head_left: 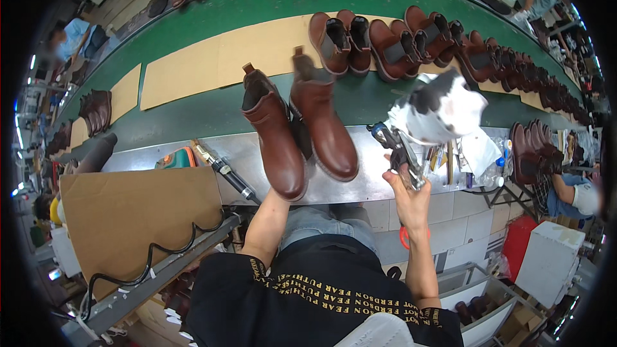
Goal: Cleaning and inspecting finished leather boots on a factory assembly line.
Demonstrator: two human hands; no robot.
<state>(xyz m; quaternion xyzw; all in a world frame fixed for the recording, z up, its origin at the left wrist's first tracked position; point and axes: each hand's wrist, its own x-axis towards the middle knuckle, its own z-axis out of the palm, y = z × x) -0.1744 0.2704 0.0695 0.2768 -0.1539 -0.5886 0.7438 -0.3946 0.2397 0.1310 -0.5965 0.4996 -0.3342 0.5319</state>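
A pair of brown ankle boots is raised over the metal bench edge, toes toward me: the left boot (276, 138) and the right boot (326, 125), slightly blurred. My left forearm (267, 222) runs up under the toes. The boots hide that hand and its fingers, but they appear to rest in its hold. My right hand (409, 193) is closed around the handle of a metal spray gun (413, 162). Its top is wrapped in a white cover (443, 109) with black stains, blurred by movement. The spray gun is to the right of the boots, apart from them.
Several finished-looking boots (392, 51) stand in a row on tan card along the green conveyor (193, 38). Left on the bench lie a metal-and-black tool (225, 170) and a cardboard sheet (138, 218) with a black cable. Pens and brushes (450, 160) lie at right. Other people sit farther off.
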